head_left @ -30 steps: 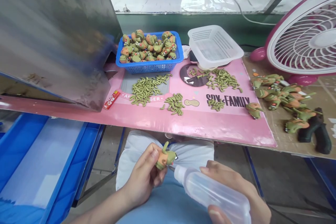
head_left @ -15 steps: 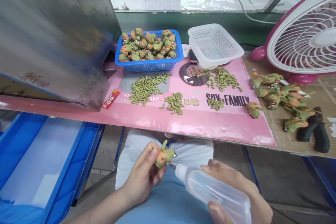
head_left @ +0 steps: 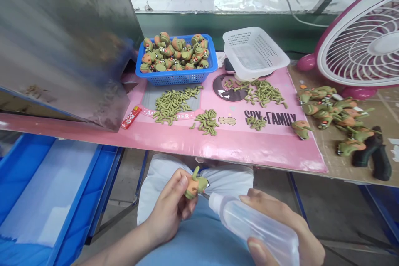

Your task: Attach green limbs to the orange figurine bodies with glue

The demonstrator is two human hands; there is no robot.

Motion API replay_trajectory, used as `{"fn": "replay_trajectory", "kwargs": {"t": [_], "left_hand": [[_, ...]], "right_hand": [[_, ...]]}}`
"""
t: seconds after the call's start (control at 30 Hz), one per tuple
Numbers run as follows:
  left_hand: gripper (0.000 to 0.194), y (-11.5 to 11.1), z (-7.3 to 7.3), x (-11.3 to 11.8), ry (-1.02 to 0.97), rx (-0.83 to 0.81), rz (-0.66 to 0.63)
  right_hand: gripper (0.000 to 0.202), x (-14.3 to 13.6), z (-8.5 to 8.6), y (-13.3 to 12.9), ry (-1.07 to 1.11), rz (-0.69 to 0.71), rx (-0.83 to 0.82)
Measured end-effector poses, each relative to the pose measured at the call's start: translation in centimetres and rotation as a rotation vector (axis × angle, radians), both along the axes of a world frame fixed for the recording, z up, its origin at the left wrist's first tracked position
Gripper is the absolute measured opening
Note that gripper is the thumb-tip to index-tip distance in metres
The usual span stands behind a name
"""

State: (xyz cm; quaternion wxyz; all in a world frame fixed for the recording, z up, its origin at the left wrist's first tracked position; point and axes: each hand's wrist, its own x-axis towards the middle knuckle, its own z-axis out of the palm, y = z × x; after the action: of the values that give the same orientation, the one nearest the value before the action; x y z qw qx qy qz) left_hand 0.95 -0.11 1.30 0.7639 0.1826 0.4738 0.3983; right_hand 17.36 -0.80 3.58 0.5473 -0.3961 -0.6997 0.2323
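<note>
Above my lap, my left hand pinches a small green and orange toy figure that has one green limb sticking up. My right hand is wrapped round a translucent squeeze bottle, tilted with its thin nozzle pointing left at the figure. The nozzle tip is at or very near the figure's lower right side; whether it touches I cannot tell. On the pink mat beyond my hands lie piles of small green pieces, shaped like the raised limb.
A blue basket of similar figures stands at the back, beside a white basket. More figures lie on cardboard at the right, near black-handled tools and a fan. A metal box stands at the left.
Almost nothing has moved. The figure and the bottle have shifted very slightly in my hands, and the nozzle stays at the figure.
</note>
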Motion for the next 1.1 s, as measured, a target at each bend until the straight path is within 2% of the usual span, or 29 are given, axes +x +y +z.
{"fn": "replay_trajectory", "kwargs": {"t": [0.23, 0.43, 0.6, 0.73, 0.83, 0.93, 1.0, 1.1], "left_hand": [[0.036, -0.1, -0.1, 0.0, 0.016, -0.011, -0.017], [0.036, -0.1, -0.4, 0.0, 0.041, 0.003, -0.013], [0.032, -0.5, -0.8, -0.6, 0.157, 0.113, -0.062], [0.033, -0.5, -0.7, -0.7, 0.273, 0.193, -0.036], [0.035, -0.1, -0.5, -0.4, 0.371, 0.204, 0.058], [0.036, 0.9, -0.6, -0.7, 0.428, 0.170, 0.198], [0.038, 1.8, -0.8, -1.3, 0.431, 0.151, 0.246], [0.040, 3.3, -1.1, -2.3, 0.412, 0.150, 0.268]], "right_hand": [[0.019, -0.1, 0.0, 0.6, -0.006, -0.021, 0.072], [0.019, -0.1, 0.0, 0.5, -0.039, -0.011, 0.044], [0.018, -0.3, 0.0, 0.4, -0.046, -0.020, 0.033], [0.020, -0.6, -0.4, 0.4, -0.045, -0.051, 0.009], [0.022, -0.8, -1.0, 0.6, 0.055, -0.040, -0.128], [0.025, -0.8, -1.9, 1.3, 0.236, 0.008, -0.429], [0.027, -0.7, -2.6, 2.0, 0.337, 0.030, -0.582], [0.027, -0.4, -3.9, 3.7, 0.396, 0.034, -0.662]]}}
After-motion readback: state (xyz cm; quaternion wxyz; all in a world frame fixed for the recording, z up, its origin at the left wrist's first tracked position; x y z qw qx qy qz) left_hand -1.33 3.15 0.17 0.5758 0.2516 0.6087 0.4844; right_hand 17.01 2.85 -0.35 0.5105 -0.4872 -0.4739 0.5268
